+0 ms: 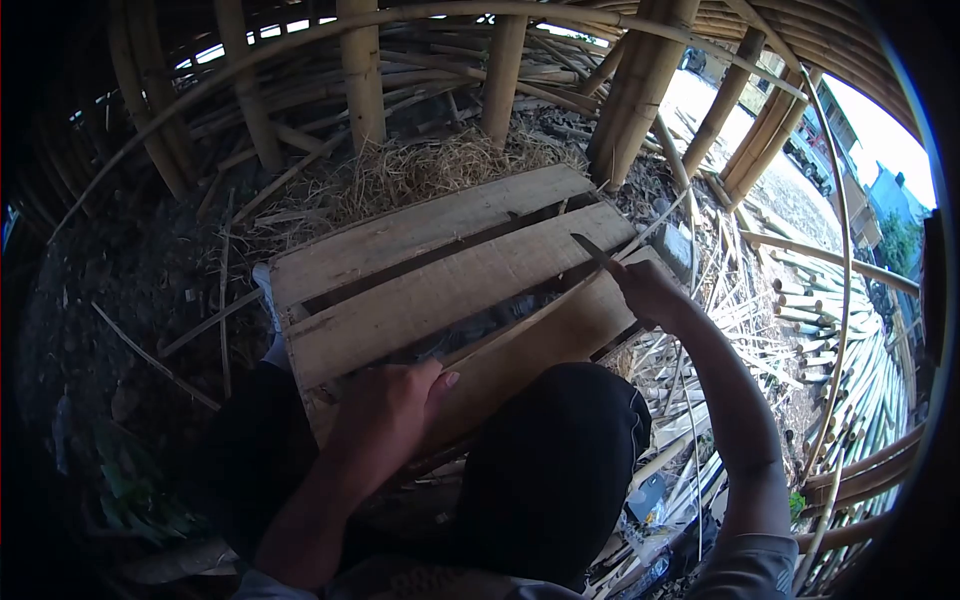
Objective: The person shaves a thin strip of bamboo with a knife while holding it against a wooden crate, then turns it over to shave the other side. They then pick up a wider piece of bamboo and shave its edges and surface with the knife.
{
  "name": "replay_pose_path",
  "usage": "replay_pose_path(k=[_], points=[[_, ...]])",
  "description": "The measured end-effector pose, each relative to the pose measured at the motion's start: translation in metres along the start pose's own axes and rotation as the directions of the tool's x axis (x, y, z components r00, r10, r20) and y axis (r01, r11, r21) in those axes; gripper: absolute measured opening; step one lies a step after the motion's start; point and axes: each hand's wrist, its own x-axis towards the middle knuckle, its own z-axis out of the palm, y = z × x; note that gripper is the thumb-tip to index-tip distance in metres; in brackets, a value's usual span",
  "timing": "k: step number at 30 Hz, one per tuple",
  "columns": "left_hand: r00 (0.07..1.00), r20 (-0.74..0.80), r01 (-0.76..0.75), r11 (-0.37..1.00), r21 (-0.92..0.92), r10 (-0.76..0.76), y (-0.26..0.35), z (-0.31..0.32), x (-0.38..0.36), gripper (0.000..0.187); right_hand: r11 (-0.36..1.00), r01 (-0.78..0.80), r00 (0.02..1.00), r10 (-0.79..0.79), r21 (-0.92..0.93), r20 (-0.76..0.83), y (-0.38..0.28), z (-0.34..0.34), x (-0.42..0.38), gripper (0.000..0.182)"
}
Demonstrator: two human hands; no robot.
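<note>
Left hand [395, 400]: closed on the near end of a thin bamboo strip [520, 315] lying across the wooden pallet [420, 235].
Right hand [648, 290]: fist clamped round a knife [592, 248], blade apparently at the strip's far end.

Knife [592, 249] in right hand [648, 290], bamboo strip [520, 318] in left hand [392, 400]

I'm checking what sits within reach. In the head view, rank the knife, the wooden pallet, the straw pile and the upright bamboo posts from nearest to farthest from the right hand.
1. knife: gripped in the right hand.
2. wooden pallet: just left, beneath it.
3. straw pile: beyond the pallet.
4. upright bamboo posts: behind the straw.
</note>
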Motion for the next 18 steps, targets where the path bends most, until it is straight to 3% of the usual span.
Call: replay_pose_path(k=[1, 4, 6, 7, 8, 10, 12, 13, 14, 16, 18], points=[[1.000, -0.007, -0.018, 1.000, -0.004, 0.018, 0.000, 0.001, -0.001, 0.031, 0.998, -0.053, 0.995, 0.049, 0.037, 0.087, 0.001, -0.009, 0.010, 0.058], [0.999, -0.026, -0.043, 0.999, -0.006, 0.043, 0.001, 0.007, -0.004, 0.031, 0.997, -0.072, 0.992, 0.073, 0.010, -0.100, -0.004, -0.003, 0.007, 0.048], [0.997, -0.052, -0.049, 0.999, -0.005, 0.048, 0.000, 0.007, -0.002, 0.031, 0.995, -0.046, 0.973, 0.026, 0.085, 0.229, -0.017, 0.002, -0.010, 0.049], [0.999, -0.030, -0.027, 1.000, -0.008, 0.027, -0.001, 0.007, -0.001, 0.032, 1.000, 0.003, 0.972, 0.003, -0.028, 0.234, -0.014, -0.002, -0.001, 0.053], [1.000, -0.002, -0.014, 1.000, -0.007, 0.014, -0.001, 0.007, 0.000, 0.032, 0.997, -0.082, 0.995, 0.082, 0.004, 0.048, -0.007, -0.002, 0.010, 0.057], [1.000, 0.005, -0.014, 1.000, -0.001, 0.014, 0.003, 0.005, -0.002, 0.032, 0.993, -0.108, 0.988, 0.102, -0.043, -0.120, 0.000, -0.006, 0.022, 0.059], [1.000, -0.013, 0.003, 1.000, -0.004, -0.003, 0.003, 0.003, 0.001, 0.033, 0.995, 0.082, 0.996, -0.084, -0.062, -0.026, -0.015, 0.015, -0.008, 0.060], [0.999, 0.005, 0.034, 0.999, -0.026, -0.034, 0.002, 0.003, 0.002, 0.033, 0.995, 0.076, 0.990, -0.066, -0.071, 0.129, -0.030, 0.019, -0.028, 0.060], [0.998, 0.029, 0.058, 0.997, -0.041, -0.057, 0.001, 0.004, 0.001, 0.034, 0.995, 0.073, 0.989, -0.063, -0.071, 0.136, -0.022, 0.020, -0.019, 0.060], [0.999, 0.020, 0.040, 0.998, -0.047, -0.039, 0.003, 0.002, -0.001, 0.034, 0.993, 0.086, 0.993, -0.092, -0.077, -0.078, -0.008, 0.012, 0.007, 0.060], [1.000, -0.002, 0.023, 0.998, -0.057, -0.024, 0.005, 0.001, 0.000, 0.035, 1.000, 0.001, 0.992, -0.003, -0.014, -0.126, -0.011, 0.009, 0.005, 0.060]])
